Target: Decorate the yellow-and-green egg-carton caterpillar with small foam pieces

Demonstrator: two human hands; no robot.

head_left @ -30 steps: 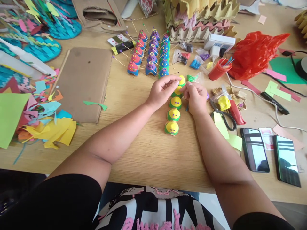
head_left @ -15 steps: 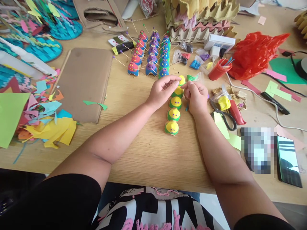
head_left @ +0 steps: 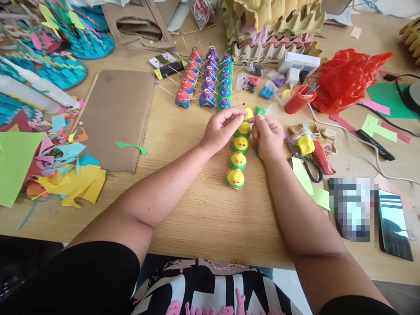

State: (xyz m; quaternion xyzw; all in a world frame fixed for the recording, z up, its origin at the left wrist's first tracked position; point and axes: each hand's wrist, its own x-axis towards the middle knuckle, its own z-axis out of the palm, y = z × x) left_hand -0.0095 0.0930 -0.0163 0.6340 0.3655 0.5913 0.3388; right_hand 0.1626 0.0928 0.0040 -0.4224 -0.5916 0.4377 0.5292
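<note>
A row of yellow-and-green egg-carton cups (head_left: 235, 179) runs away from me down the middle of the table, the nearer ones with small purple eyes and mouths. Over the far end of that row, my left hand (head_left: 225, 130) has its thumb and index fingertip close together. Across from it, my right hand (head_left: 269, 134) is closed, thumb pressed on the curled index finger. Anything pinched in either hand is too small or hidden to make out. Between the hands, the farther yellow cup (head_left: 248, 114) is partly covered by fingers.
Behind stand rows of red, purple and blue decorated cups (head_left: 207, 97) with thin sticks. Cardboard (head_left: 113, 120) and paper scraps (head_left: 70, 179) lie left. Scissors (head_left: 308, 164), a red cup (head_left: 299, 99), a red plastic bag (head_left: 352, 78) and a phone (head_left: 394, 224) lie right. Egg trays (head_left: 272, 26) are stacked behind.
The whole view has shifted slightly, so things sit a little lower. Both hands keep nearly the same pose over the far end of the yellow-and-green row.
</note>
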